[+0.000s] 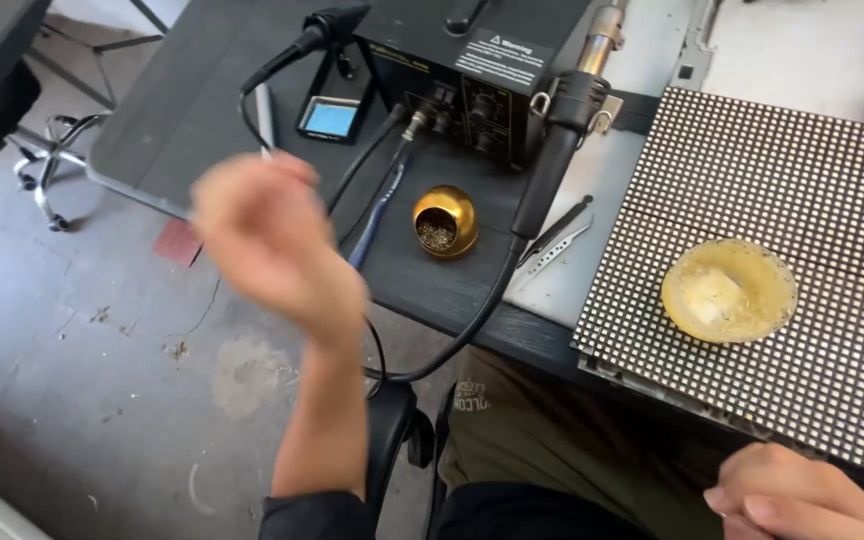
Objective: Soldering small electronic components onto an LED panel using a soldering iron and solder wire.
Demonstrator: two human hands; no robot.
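Item one: my left hand [272,235], raised over the counter [202,100] edge, motion-blurred, fingers curled loosely inward; I cannot tell whether it grips anything. Just beyond its knuckles lies a blue-handled tool [380,210], with black cables [352,170] running past it. Item two: a gold ball-shaped tip cleaner [446,222] holding brass wool, standing on the counter just right of the left hand. Item three: a black rework station [472,70] farther out beyond that hand, its black hot-air handle [557,150] hanging in the side holder, hose trailing down toward my lap. Item four: tweezers [552,240] lying between the cleaner and the panel. Item five: my right hand [802,495], low at the near edge, fingers folded in a loose fist, nothing seen in it. Item six: a dotted LED panel [802,200] just beyond the right hand, carrying a shallow yellow dish [729,291].
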